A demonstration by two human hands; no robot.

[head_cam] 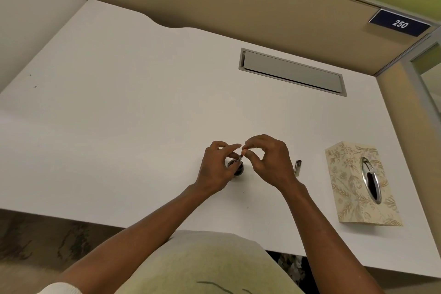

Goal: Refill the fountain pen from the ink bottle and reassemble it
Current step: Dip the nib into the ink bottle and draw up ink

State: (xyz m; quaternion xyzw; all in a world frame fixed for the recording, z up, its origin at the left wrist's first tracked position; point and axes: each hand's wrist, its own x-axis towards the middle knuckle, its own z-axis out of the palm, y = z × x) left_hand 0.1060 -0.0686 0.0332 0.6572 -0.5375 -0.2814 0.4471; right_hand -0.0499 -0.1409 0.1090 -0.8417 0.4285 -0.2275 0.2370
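Observation:
A small dark glass ink bottle (238, 169) stands open on the white desk (119, 114), partly hidden behind my left hand (216, 169). The thin pen section (241, 157) points down into the bottle's mouth. My left hand pinches its lower part just above the bottle, index finger stretched out. My right hand (269, 162) pinches its top end between thumb and fingers. A silver and dark pen part (298, 167), a cap or a barrel, lies on the desk just right of my right hand.
A floral tissue box (362, 186) lies at the right. A grey cable hatch (292, 71) is set into the desk at the back. Beige partition walls close off the back and right; a plate reading 250 (401, 23) hangs there.

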